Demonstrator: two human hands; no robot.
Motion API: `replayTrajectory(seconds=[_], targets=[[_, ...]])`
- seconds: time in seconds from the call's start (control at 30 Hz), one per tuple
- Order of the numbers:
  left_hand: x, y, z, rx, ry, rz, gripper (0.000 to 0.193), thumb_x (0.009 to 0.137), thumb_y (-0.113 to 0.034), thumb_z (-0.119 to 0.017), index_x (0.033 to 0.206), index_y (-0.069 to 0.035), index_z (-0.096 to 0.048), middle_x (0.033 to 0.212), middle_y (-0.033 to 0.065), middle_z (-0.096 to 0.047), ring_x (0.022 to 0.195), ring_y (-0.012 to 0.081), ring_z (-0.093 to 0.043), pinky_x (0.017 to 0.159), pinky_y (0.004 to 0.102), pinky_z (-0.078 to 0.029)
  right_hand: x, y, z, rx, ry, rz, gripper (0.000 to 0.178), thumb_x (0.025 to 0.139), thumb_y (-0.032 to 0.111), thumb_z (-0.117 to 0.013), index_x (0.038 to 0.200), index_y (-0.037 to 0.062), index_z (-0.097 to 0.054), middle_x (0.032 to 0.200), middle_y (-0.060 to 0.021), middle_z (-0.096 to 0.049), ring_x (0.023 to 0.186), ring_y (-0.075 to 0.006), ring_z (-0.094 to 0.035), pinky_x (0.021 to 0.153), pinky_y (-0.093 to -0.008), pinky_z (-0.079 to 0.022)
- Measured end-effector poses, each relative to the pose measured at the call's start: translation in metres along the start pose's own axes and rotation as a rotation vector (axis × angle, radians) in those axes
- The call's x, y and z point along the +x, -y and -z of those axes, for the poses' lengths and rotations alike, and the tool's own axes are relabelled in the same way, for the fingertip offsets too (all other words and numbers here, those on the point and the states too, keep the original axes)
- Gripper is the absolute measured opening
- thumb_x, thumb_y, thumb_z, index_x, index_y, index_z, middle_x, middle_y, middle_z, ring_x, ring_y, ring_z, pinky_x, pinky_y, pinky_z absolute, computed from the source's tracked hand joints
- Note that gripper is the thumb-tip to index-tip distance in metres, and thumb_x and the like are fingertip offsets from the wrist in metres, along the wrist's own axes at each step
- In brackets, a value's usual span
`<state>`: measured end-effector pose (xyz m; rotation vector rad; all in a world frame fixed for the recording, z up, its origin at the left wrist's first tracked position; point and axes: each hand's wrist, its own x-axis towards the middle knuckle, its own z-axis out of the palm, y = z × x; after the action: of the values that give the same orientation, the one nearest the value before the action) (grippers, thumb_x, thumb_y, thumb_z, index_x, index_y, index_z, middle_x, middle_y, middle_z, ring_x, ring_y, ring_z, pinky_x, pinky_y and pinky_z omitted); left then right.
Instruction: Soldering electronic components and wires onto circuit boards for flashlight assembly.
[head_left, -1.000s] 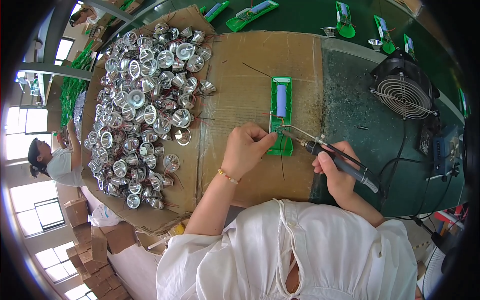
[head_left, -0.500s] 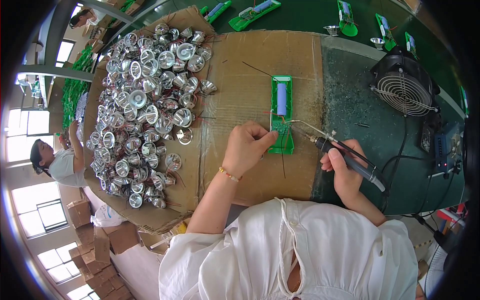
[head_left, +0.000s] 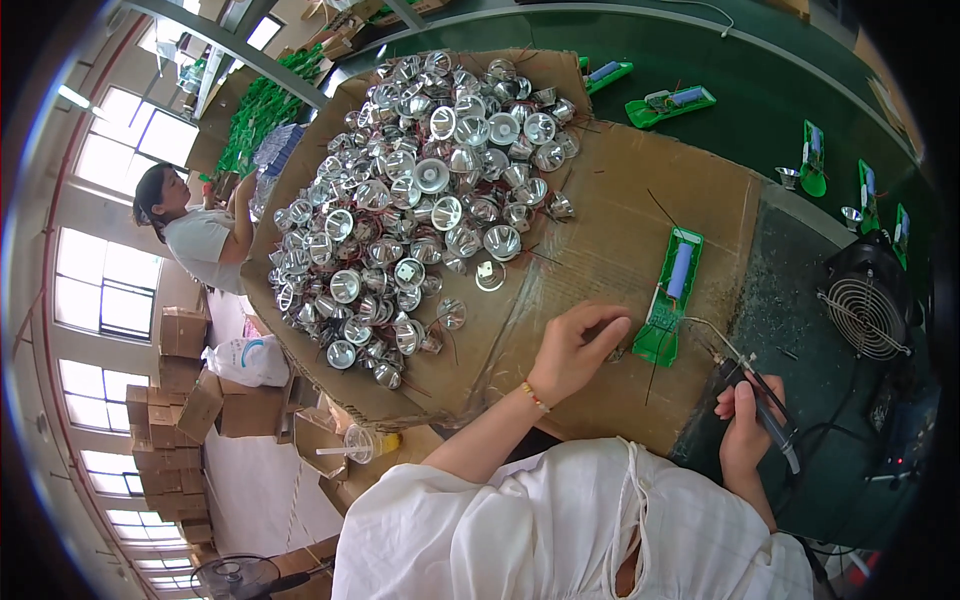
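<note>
A green plastic housing (head_left: 655, 345) lies on the cardboard, with a blue cylindrical battery cell (head_left: 680, 270) in its upper part and a small circuit board (head_left: 664, 315) below that. Dark wires stick out at both ends. My left hand (head_left: 575, 355) hovers just left of the housing, thumb and forefinger apart and nothing visible between them. In my right hand (head_left: 742, 425) is a soldering iron (head_left: 765, 410) with a thin curved metal feed tube; the tube's end reaches the right side of the circuit board. Whether the iron's tip touches anything is too small to tell.
A large pile of silver reflector cups (head_left: 430, 175) with wires fills a cardboard box on the left. More green housings (head_left: 668, 105) lie along the far bench. A black fan with a wire grille (head_left: 865, 315) stands at right. Another person (head_left: 200, 235) works at far left.
My left hand has drawn off the circuit board to the left, its fingers parting. My right hand still holds the soldering iron by the board. The whole view has swung left.
</note>
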<state>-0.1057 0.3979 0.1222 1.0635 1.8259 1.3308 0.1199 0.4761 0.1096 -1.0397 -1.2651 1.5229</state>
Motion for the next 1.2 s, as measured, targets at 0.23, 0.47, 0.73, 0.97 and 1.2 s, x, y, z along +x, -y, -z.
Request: replayTrajectory(seconds=[0.23,0.47,0.73,0.97,1.2], targets=[[0.000,-0.002,-0.004,0.341,0.031,-0.360,0.011,0.072,-0.011,-0.069,0.081,-0.005,-0.067,0.089,0.0059,-0.059,0.084,0.0206,-0.054,0.071,0.0307,-0.044,0.000,0.005,-0.007,0.023,0.052,-0.029,0.016,0.082,0.009,-0.058,0.089,-0.0010,-0.048,0.066,-0.0095,-0.058,0.053,-0.0102,-0.053,0.050,-0.0213,-0.044],[0.008,0.000,-0.016,0.291,-0.053,-0.182,0.008,0.071,-0.009,-0.068,0.074,-0.002,-0.064,0.079,0.0068,-0.056,0.067,0.0170,-0.054,0.055,0.0270,-0.043,-0.004,0.007,-0.008,-0.018,0.086,0.020,0.016,0.081,0.008,-0.061,0.087,-0.0022,-0.050,0.069,-0.0097,-0.060,0.058,-0.0113,-0.058,0.053,-0.0227,-0.048],[0.009,-0.002,-0.021,0.282,-0.021,-0.067,0.011,0.071,-0.011,-0.068,0.071,-0.001,-0.064,0.078,0.0077,-0.057,0.066,0.0183,-0.055,0.057,0.0274,-0.044,-0.001,0.006,-0.012,-0.073,0.123,0.057,0.014,0.082,0.008,-0.058,0.087,-0.0013,-0.049,0.068,-0.0105,-0.059,0.056,-0.0115,-0.056,0.052,-0.0232,-0.049],[0.009,-0.005,-0.022,0.244,-0.016,-0.032,0.010,0.071,-0.009,-0.066,0.071,0.000,-0.064,0.077,0.0078,-0.057,0.061,0.0151,-0.056,0.054,0.0250,-0.044,0.001,0.001,-0.011,-0.112,0.159,0.070,0.013,0.082,0.007,-0.058,0.087,-0.0011,-0.049,0.068,-0.0103,-0.059,0.057,-0.0116,-0.057,0.051,-0.0234,-0.048],[0.008,-0.002,-0.022,0.253,-0.013,-0.052,0.011,0.072,-0.009,-0.066,0.070,0.001,-0.063,0.076,0.0077,-0.058,0.059,0.0136,-0.055,0.053,0.0245,-0.044,-0.004,0.007,-0.007,0.021,0.054,-0.004,0.016,0.082,0.008,-0.059,0.089,-0.0019,-0.049,0.071,-0.0108,-0.060,0.058,-0.0115,-0.057,0.053,-0.0234,-0.049]])
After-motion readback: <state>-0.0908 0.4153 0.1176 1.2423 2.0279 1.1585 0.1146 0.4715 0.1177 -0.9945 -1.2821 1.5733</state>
